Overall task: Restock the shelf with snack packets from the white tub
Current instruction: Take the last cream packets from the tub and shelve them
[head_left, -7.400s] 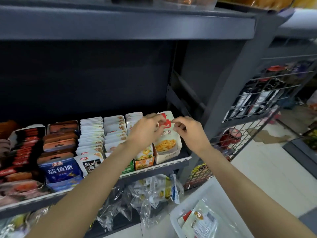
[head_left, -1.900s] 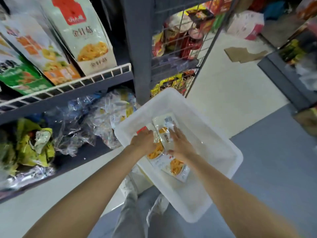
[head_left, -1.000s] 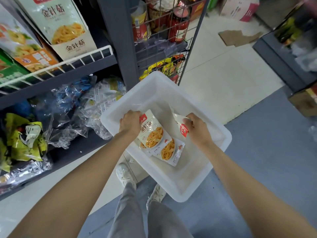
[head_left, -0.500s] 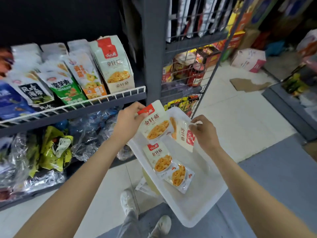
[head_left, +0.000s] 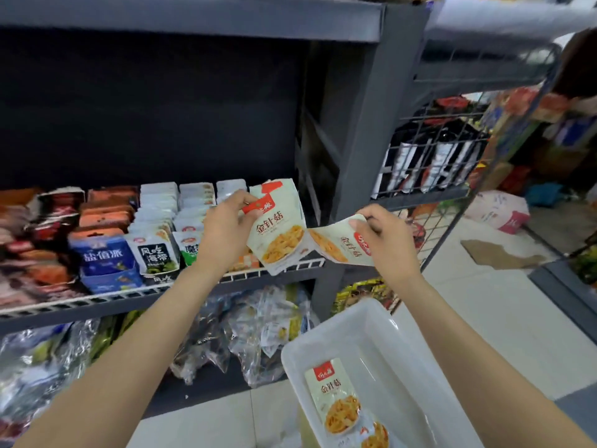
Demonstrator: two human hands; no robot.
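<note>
Pinch grip, both hands: left hand (head_left: pixel 226 231) holds packet (head_left: pixel 279 237) by top seal at shelf (head_left: pixel 274 270) row; right hand (head_left: pixel 384 240) pinches second packet (head_left: pixel 342 245) alongside. Pouches likely light, floppy. More below in white tub (head_left: pixel 371 328).

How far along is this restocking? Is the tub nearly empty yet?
Done: a row of cream packets with a red label already stands at the right end of the grey wire-fronted shelf. In hand: the left hand pinches one packet at that row, and the right hand holds another. Left: at least two packets lie in the white plastic tub, so nearly empty.
</note>
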